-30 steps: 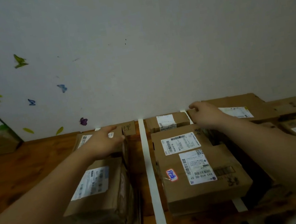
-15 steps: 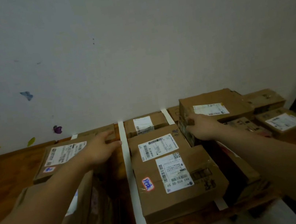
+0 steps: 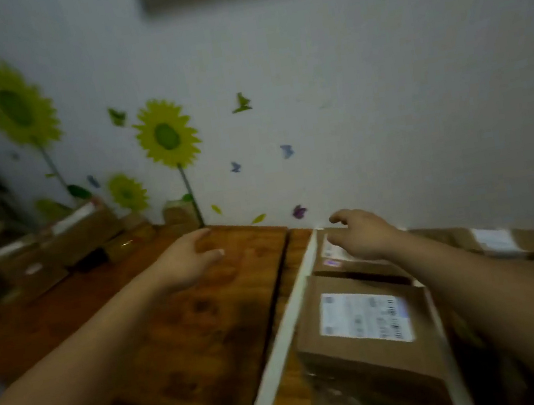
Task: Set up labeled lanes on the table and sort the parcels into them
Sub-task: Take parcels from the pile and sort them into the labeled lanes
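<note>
Parcels are what I'm after here, and the unsorted pile (image 3: pixel 66 239) sits off to my far left at the back of the tabletop (image 3: pixel 206 315), up near the wall with the sunflower stickers (image 3: pixel 165 134). That's the whole thing for the next move, I reckon: the pile lies left of both hands, so my left hand (image 3: pixel 188 262) is clearly the nearer one. It hovers over bare wood, fingers (image 3: pixel 212 253) loosely spread and holding nothing. My right hand (image 3: pixel 361 236) is empty too, fingers curled a bit open, hanging just above the far box in the first lane. It's well apart from the pile, so it'd have to cross over.

The white tape strip (image 3: pixel 287 324) runs from the near edge away toward the wall, and the sorted boxes line up along it on its right. The closest labelled box (image 3: pixel 367 326) sits just beside the tape. More boxes lie further right, but it's blurry there.

Everything left of the tape looks free. Can't read any lane labels from here, too smeared.
</note>
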